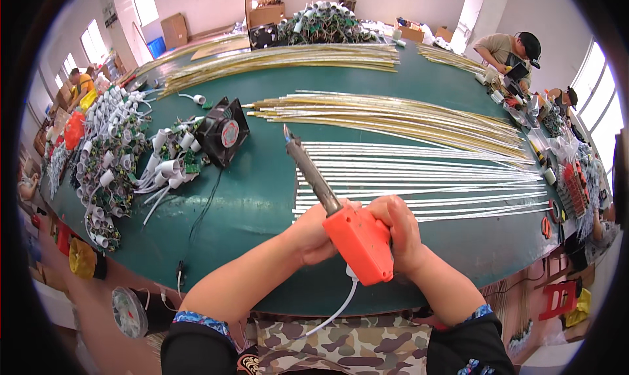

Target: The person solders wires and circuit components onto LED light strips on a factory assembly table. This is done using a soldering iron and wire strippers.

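A soldering gun (359, 243) with a red-orange plastic body is in front of me, its long dark barrel slanting up to the left and a white cord trailing from its lower end. My right hand (401, 234) is curled closed against the right side of the body. From the other side my left hand (314, 234) grips it, its fingertips hidden behind the body. Just beyond the hands lie several thin white strips (419, 178), side by side across the green table. Farther back is a bundle of yellowish and white strips (393, 116).
A black fan (223, 132) stands left of the strips, near piled white lamp bases with circuit boards (111, 159). Another such pile (327, 22) is at the back. Red-handled scissors (546, 227) lie by the right edge of the table (262, 198). A co-worker (511, 54) works at far right.
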The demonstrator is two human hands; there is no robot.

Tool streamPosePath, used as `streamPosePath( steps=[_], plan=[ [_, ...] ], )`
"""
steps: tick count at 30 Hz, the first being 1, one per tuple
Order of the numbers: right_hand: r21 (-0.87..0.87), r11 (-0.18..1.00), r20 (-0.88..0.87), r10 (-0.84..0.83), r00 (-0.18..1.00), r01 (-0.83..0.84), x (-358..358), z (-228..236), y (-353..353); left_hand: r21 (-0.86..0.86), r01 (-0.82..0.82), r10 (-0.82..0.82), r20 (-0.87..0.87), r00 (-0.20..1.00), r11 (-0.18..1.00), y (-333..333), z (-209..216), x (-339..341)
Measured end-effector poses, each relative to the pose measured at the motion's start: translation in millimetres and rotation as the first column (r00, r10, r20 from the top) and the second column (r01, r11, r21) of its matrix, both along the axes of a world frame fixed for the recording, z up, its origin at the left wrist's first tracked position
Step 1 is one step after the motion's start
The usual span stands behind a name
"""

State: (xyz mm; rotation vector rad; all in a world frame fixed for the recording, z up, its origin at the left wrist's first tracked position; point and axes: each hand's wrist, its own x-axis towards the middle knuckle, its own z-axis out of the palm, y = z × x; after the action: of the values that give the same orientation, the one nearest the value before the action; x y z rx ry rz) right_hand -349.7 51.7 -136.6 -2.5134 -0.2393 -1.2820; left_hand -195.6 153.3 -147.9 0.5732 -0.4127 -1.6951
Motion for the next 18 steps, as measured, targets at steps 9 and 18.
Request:
streamPosePath(
  steps=[9,18],
  plan=[
    [0.835,0.511,0.039,0.312,0.949,-0.202,-10.0,-24.0,2.1,0.067,0.103,-0.113,0.156,0.981,0.992,-3.2,22.1,2.0],
    [0.987,0.163,0.003,-0.005,1.0,-0.003,-8.5,-3.9,-0.7,0.043,-0.046,0.037,0.187,0.982,0.998,0.0,10.2,2.9]
  ],
)
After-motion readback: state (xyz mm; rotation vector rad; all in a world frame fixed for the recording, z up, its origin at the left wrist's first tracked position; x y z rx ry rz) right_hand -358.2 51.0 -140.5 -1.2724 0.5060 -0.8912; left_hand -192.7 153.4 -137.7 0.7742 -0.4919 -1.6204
